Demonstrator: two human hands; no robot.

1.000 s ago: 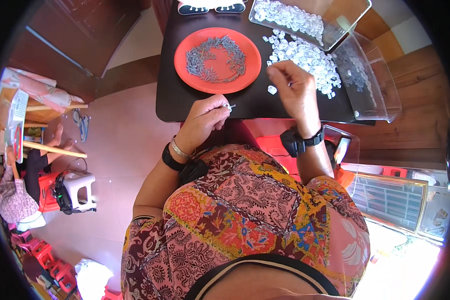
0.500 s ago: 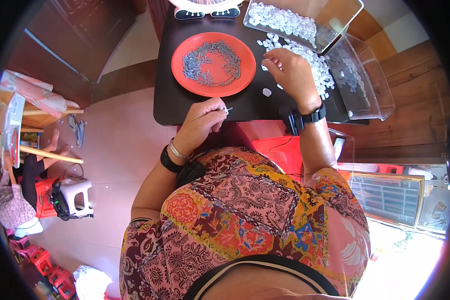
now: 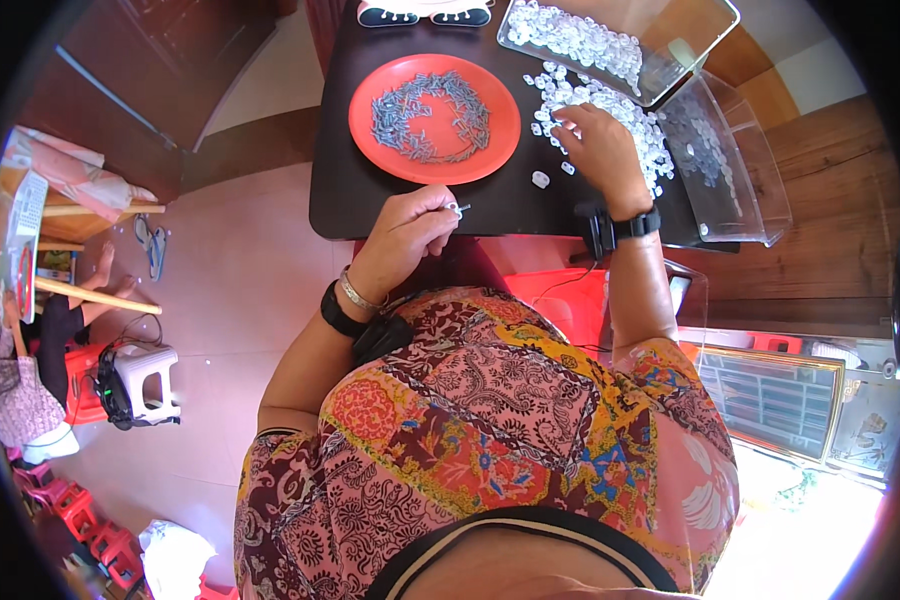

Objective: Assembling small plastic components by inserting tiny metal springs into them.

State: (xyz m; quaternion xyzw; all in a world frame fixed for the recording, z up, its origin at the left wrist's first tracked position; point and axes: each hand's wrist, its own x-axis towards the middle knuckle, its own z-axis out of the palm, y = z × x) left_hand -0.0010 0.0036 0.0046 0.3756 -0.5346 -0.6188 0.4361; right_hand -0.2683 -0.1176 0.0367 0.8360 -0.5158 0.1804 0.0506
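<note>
Head view: right hand (image 3: pixel 602 150) partly hides the clear pieces (image 3: pixel 652 150).

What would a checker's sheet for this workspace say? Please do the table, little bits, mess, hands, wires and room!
Surface: dark table, bearing a red plate.
Job's things: grey screw-like pieces on the plate; a pile of clear pieces to its right; more in the upper bin and side bin.
Clutter: loose clear piece apart from the pile; dark shoe shapes at the far edge.
Hands: left hand pinches a small whitish piece with a thin tip sticking out; right hand is at the pile, grip unclear.
Cables: thin dark cable near the right forearm.
Surroundings: another person, white stool and slippers at left.
</note>
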